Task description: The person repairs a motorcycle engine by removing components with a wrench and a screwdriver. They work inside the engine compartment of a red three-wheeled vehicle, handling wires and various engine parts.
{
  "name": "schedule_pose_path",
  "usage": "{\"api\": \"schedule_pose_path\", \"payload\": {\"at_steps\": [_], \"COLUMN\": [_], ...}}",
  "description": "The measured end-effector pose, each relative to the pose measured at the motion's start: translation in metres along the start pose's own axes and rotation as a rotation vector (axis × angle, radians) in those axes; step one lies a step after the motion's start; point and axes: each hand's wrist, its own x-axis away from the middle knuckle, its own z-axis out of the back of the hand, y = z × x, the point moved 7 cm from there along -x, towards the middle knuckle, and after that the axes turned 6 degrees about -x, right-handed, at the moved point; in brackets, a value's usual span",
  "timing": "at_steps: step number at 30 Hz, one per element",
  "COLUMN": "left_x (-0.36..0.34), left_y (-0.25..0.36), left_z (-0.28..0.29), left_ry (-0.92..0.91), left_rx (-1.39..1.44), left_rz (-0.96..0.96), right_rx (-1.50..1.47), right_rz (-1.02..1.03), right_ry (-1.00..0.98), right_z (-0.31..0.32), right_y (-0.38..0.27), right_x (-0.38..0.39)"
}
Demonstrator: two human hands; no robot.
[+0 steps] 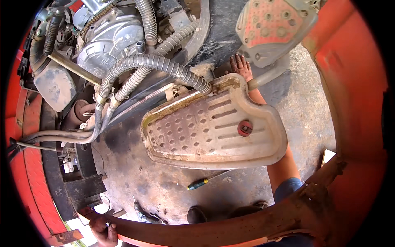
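My right hand (242, 68) is open, just past the top edge of the tan footboard (230, 136), which runs longways left to right. My left hand (103, 231), farther off, curls by the red rim (185, 233); I can't tell what it holds.

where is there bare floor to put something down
Bare floor shows between the right arm and the red panel, and left of the screwdriver, below the footplate. The upper left is crowded with hoses around the engine.
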Motion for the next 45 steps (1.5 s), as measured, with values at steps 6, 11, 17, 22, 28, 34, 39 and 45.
{"api": "schedule_pose_path", "payload": {"at_steps": [6, 11, 17, 22, 28, 34, 39, 45], "left_x": [-0.01, -0.014, -0.011, -0.02, -0.032, -0.015, -0.028, -0.009], "left_y": [0.01, 0.012, 0.0, 0.011, 0.013, 0.015, 0.025, 0.017], "left_z": [-0.004, -0.005, -0.007, -0.006, -0.004, -0.005, 0.018, 0.014], "left_ry": [0.166, 0.146, -0.015, 0.034, -0.03, -0.016, -0.002, 0.044], "left_rx": [0.144, 0.096, 0.189, 0.221, 0.201, 0.247, 0.13, 0.113], "left_rz": [0.24, 0.282, 0.343, 0.321, 0.233, 0.255, 0.234, 0.216], "right_rx": [-0.087, -0.15, -0.229, -0.288, -0.515, -0.96, -1.194, -1.604], "right_rz": [0.13, 0.115, 0.072, 0.053, -0.122, -0.551, -0.979, -1.257], "right_ry": [0.13, 0.066, -0.028, -0.073, 0.093, 0.192, -0.174, -0.241], "right_z": [-0.065, -0.076, -0.09, -0.092, -0.035, 0.03, 0.112, 0.255], "right_y": [0.019, -0.056, -0.128, -0.141, -0.077, -0.038, -0.036, -0.043], "right_x": [-0.056, -0.121, -0.158, -0.155, -0.111, 0.128, 0.329, 0.433]}}
